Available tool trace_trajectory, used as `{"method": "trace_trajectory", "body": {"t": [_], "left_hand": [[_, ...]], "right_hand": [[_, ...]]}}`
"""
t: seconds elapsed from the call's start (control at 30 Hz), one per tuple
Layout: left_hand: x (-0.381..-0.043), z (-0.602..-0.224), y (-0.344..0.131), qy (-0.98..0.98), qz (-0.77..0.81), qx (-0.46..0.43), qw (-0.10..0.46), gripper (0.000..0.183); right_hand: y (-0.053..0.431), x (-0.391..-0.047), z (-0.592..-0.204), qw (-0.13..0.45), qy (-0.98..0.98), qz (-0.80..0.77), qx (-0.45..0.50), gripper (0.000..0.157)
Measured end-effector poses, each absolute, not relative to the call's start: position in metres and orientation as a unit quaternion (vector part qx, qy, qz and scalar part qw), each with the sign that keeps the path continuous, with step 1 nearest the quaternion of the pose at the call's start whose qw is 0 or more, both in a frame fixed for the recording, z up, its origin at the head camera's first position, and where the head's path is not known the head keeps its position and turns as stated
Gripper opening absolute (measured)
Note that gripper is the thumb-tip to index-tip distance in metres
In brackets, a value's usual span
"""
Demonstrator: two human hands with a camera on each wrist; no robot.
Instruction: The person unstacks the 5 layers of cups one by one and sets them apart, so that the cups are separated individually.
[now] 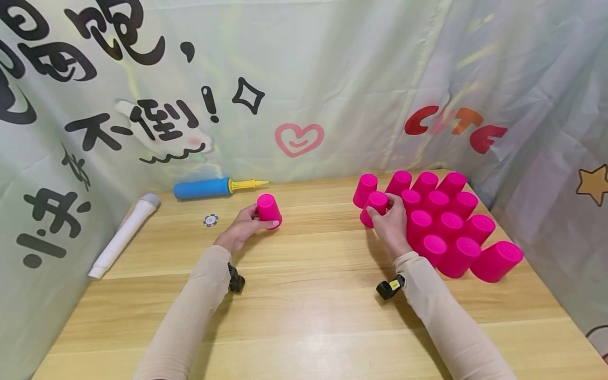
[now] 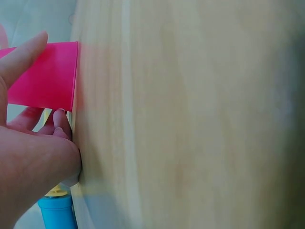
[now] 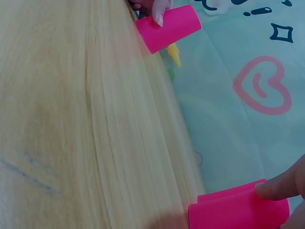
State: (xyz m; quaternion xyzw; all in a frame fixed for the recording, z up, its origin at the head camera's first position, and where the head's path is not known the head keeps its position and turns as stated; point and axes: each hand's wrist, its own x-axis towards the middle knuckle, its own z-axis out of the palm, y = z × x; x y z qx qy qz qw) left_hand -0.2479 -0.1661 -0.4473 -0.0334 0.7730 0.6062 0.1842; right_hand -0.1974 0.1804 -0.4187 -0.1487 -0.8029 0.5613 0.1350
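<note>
My left hand (image 1: 244, 227) grips an upside-down pink cup (image 1: 268, 209) by its sides, thumb in front, toward the back of the table. In the left wrist view that cup (image 2: 47, 76) has its rim right at the wood. At the right, my right hand (image 1: 392, 224) holds another upside-down pink cup (image 1: 375, 208) between thumb and fingers. One more pink cup (image 1: 365, 189) stands just behind it. Beside my right hand several upside-down pink cups (image 1: 448, 226) stand close together in rows.
A blue hand pump (image 1: 201, 188) with a yellow nozzle lies along the back edge. Left of my left hand are a round chip (image 1: 210, 220) and a white tube (image 1: 124, 236) with a grey end. Printed cloth (image 1: 351, 89) hangs behind the wooden table (image 1: 304, 316).
</note>
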Motion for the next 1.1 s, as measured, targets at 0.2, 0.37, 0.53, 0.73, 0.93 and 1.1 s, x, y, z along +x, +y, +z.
{"method": "trace_trajectory", "body": {"t": [0.2,0.37,0.53,0.73,0.93,1.1], "left_hand": [[-0.246,-0.448,-0.168,0.770,0.612,-0.040,0.178,0.071],[-0.243,-0.448,-0.172,0.777,0.605,-0.047,0.166,0.072],[-0.239,-0.447,-0.175,0.788,0.596,-0.036,0.147,0.069],[-0.233,-0.444,-0.174,0.785,0.606,-0.013,0.127,0.062],[-0.226,-0.442,-0.172,0.781,0.611,0.005,0.131,0.060],[-0.222,-0.441,-0.167,0.780,0.610,0.014,0.138,0.062]], "right_hand": [[0.180,-0.196,-0.415,0.156,-0.818,0.538,-0.130,0.071],[0.178,-0.191,-0.408,0.183,-0.831,0.517,-0.097,0.072],[0.170,-0.187,-0.399,0.214,-0.837,0.500,-0.061,0.072],[0.152,-0.183,-0.393,0.238,-0.838,0.491,-0.021,0.070],[0.125,-0.178,-0.394,0.229,-0.835,0.500,0.025,0.069],[0.101,-0.175,-0.401,0.183,-0.836,0.513,0.063,0.069]]}}
